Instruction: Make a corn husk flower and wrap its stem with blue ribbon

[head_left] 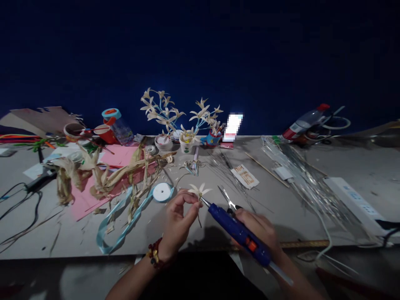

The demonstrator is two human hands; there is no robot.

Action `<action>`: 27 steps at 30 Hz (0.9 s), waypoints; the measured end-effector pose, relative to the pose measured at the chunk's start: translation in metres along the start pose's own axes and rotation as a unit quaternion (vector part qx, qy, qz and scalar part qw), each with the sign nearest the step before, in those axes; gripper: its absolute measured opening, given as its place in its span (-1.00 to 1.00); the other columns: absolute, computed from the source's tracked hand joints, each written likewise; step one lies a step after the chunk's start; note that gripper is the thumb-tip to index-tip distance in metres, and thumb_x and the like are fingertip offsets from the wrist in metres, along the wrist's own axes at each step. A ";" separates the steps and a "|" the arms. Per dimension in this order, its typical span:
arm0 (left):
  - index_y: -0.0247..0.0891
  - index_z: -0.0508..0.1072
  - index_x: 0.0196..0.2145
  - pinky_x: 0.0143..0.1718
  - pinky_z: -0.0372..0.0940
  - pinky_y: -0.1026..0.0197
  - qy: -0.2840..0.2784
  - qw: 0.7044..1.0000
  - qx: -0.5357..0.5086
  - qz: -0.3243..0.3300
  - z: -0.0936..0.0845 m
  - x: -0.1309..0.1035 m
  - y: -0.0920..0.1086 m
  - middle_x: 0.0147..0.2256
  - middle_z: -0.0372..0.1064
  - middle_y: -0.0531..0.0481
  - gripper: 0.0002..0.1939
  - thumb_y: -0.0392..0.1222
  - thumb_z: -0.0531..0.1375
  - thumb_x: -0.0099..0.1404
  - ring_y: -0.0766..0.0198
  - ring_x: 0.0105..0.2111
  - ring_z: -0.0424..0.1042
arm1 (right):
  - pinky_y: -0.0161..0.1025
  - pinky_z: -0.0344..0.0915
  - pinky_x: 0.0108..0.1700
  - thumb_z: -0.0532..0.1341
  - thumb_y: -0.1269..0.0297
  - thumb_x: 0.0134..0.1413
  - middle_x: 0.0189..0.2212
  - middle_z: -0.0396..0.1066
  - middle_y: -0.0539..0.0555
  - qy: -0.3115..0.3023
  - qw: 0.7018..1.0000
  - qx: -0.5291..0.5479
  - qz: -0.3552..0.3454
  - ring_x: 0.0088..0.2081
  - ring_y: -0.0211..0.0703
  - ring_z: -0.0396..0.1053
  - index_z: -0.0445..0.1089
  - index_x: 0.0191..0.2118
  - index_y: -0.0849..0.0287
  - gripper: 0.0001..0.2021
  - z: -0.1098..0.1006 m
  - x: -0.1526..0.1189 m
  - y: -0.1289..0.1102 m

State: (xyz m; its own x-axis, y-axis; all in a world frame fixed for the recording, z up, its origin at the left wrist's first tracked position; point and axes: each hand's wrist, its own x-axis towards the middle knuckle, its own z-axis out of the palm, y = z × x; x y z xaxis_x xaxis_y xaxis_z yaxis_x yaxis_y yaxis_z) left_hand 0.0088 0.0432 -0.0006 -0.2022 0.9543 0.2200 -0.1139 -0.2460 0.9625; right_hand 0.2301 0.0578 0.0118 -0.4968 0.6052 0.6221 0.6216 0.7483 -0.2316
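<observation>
Between the thumb and fingers of my left hand (182, 212) is a pale corn-husk flower (200, 191), its thin stem hanging down below the fingers. My right hand (261, 229) is wrapped round a blue hot glue gun (237, 229) with a glue stick poking out of its back end. The gun's metal nozzle points up and left, at the base of the flower; I cannot tell whether it touches. Scissors (229, 200) lie on the table just behind the gun, their handles partly hidden. A spool of light blue ribbon (162, 192) lies left of my left hand.
Finished husk flowers (165, 112) stand in small cups (186, 146) at the back. Dried corn husks (103, 179) lie over pink paper (84, 204) on the left. Metal wires (312, 179), a plastic bottle (301, 123) and a white power strip (353, 204) occupy the right.
</observation>
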 end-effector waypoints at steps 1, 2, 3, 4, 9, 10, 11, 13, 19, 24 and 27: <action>-0.22 0.48 -0.40 -0.12 0.27 0.16 0.001 1.000 -0.001 -0.002 0.000 0.000 0.000 -0.34 0.42 -0.04 -0.87 -0.23 0.26 0.34 0.18 -0.24 0.42 | -0.29 0.39 -0.39 0.01 0.28 0.34 -0.50 0.54 0.05 0.004 1.000 -0.002 -0.003 -0.49 -0.14 0.51 0.36 -0.34 0.08 -0.76 0.000 0.001 -0.001; -0.23 0.48 -0.40 -0.12 0.28 0.16 0.002 1.000 -0.001 -0.003 0.001 0.000 0.000 -0.34 0.42 -0.04 -0.87 -0.22 0.26 0.34 0.18 -0.24 0.42 | -0.29 0.38 -0.40 0.00 0.28 0.35 -0.51 0.53 0.05 0.010 1.000 -0.005 -0.003 -0.50 -0.15 0.50 0.36 -0.35 0.08 -0.73 -0.001 0.002 -0.001; -0.23 0.48 -0.40 -0.12 0.28 0.16 0.004 1.000 -0.002 -0.003 0.001 0.000 0.001 -0.35 0.42 -0.04 -0.87 -0.22 0.27 0.34 0.18 -0.24 0.42 | -0.29 0.38 -0.41 -0.02 0.28 0.36 -0.51 0.53 0.04 0.013 1.000 -0.011 -0.001 -0.50 -0.16 0.50 0.35 -0.36 0.07 -0.72 -0.001 0.003 -0.002; -0.23 0.49 -0.40 -0.12 0.28 0.16 0.005 1.000 -0.003 -0.005 0.001 0.000 0.001 -0.35 0.42 -0.04 -0.87 -0.21 0.27 0.33 0.18 -0.24 0.42 | -0.30 0.37 -0.41 -0.02 0.29 0.37 -0.51 0.53 0.04 0.012 1.000 -0.015 -0.003 -0.50 -0.17 0.50 0.35 -0.36 0.07 -0.71 -0.002 0.004 -0.003; -0.23 0.48 -0.42 -0.13 0.29 0.15 0.010 1.000 -0.011 -0.012 0.002 0.000 0.002 -0.36 0.43 -0.05 -0.84 -0.17 0.29 0.32 0.16 -0.24 0.43 | -0.30 0.35 -0.40 0.00 0.30 0.35 -0.51 0.53 0.03 -0.011 1.000 -0.011 -0.019 -0.49 -0.17 0.51 0.32 -0.34 0.09 -0.76 -0.004 0.007 -0.003; -0.23 0.48 -0.42 -0.13 0.29 0.15 0.010 1.000 -0.011 -0.013 0.002 0.000 0.002 -0.37 0.43 -0.05 -0.83 -0.16 0.29 0.31 0.16 -0.24 0.43 | -0.29 0.34 -0.41 0.00 0.31 0.34 -0.52 0.52 0.03 -0.003 1.000 -0.008 -0.014 -0.51 -0.18 0.50 0.32 -0.35 0.08 -0.76 -0.002 0.006 -0.003; -0.23 0.49 -0.42 -0.13 0.29 0.15 0.009 1.000 -0.011 -0.013 0.001 0.001 0.002 -0.37 0.44 -0.05 -0.83 -0.16 0.29 0.31 0.16 -0.25 0.43 | -0.29 0.34 -0.40 -0.01 0.33 0.33 -0.52 0.52 0.02 0.003 1.000 -0.007 -0.007 -0.51 -0.18 0.49 0.32 -0.35 0.08 -0.76 -0.001 0.004 -0.002; -0.23 0.49 -0.43 -0.14 0.30 0.14 0.011 1.000 -0.010 -0.016 0.001 0.001 0.002 -0.38 0.44 -0.05 -0.82 -0.14 0.30 0.31 0.15 -0.25 0.43 | -0.29 0.37 -0.37 0.01 0.34 0.31 -0.49 0.53 0.03 0.009 1.000 -0.010 -0.001 -0.49 -0.17 0.50 0.35 -0.34 0.07 -0.77 0.003 -0.001 0.000; -0.23 0.49 -0.43 -0.15 0.30 0.14 0.012 1.000 -0.019 -0.022 0.002 0.001 0.001 -0.39 0.44 -0.06 -0.82 -0.13 0.30 0.30 0.14 -0.26 0.44 | -0.28 0.38 -0.37 0.04 0.32 0.26 -0.49 0.53 0.03 0.011 1.000 -0.014 0.008 -0.48 -0.14 0.50 0.36 -0.33 0.06 -0.82 0.007 -0.007 0.003; -0.23 0.49 -0.41 -0.15 0.29 0.15 0.005 1.000 -0.017 -0.021 0.002 0.000 0.002 -0.36 0.43 -0.05 -0.84 -0.17 0.29 0.32 0.16 -0.25 0.43 | -0.29 0.38 -0.35 0.08 0.23 0.29 -0.46 0.54 0.05 0.005 1.000 0.007 0.009 -0.47 -0.14 0.51 0.36 -0.29 0.08 -0.84 0.006 -0.008 0.005; -0.24 0.50 -0.42 -0.16 0.31 0.14 0.000 1.000 -0.012 -0.025 0.002 0.000 0.002 -0.37 0.44 -0.07 -0.82 -0.14 0.29 0.32 0.15 -0.26 0.44 | -0.28 0.39 -0.33 0.05 0.18 0.31 -0.44 0.54 0.08 0.002 1.000 0.014 0.021 -0.43 -0.11 0.52 0.37 -0.27 0.10 -0.80 0.005 -0.009 0.004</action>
State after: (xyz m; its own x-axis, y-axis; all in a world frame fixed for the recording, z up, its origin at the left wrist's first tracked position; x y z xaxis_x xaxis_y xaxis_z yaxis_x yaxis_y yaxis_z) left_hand 0.0101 0.0428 0.0015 -0.1951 0.9656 0.1717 -0.1463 -0.2017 0.9685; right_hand 0.2342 0.0564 0.0019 -0.4682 0.6352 0.6143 0.6243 0.7298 -0.2787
